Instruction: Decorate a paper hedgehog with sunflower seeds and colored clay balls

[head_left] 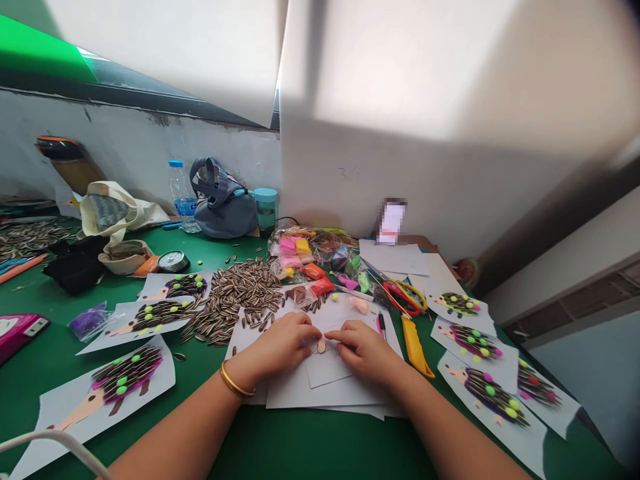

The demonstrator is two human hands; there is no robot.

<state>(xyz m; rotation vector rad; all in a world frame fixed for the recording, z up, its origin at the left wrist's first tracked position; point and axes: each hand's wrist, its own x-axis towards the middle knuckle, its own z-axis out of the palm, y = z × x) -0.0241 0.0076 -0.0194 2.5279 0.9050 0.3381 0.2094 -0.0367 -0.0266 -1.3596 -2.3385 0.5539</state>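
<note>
A small piece of peach modelling clay (pixel 321 346) lies on a white paper card (pixel 325 377) in front of me, with faint drawn lines beside it. My left hand (pixel 284 343) is closed, its bent fingertips and thumb pinching at the clay's left side; a gold bangle circles that wrist. From the other side my right hand (pixel 365 348) reaches in, index finger pressed to the clay's edge and the other fingers curled under. Larger sheets of white paper (pixel 285 399) lie beneath the card. A black pen (pixel 382 325) rests just beyond my right hand.
Sunflower seeds (pixel 245 293) are heaped at left centre, near bagged coloured clay (pixel 300 253). Red-handled scissors (pixel 403 298) and a yellow utility knife (pixel 416 348) lie right. Finished hedgehog pictures (pixel 125 380) flank both sides. A bag (pixel 223 213), water bottle (pixel 181 193) and phone (pixel 391 223) stand behind.
</note>
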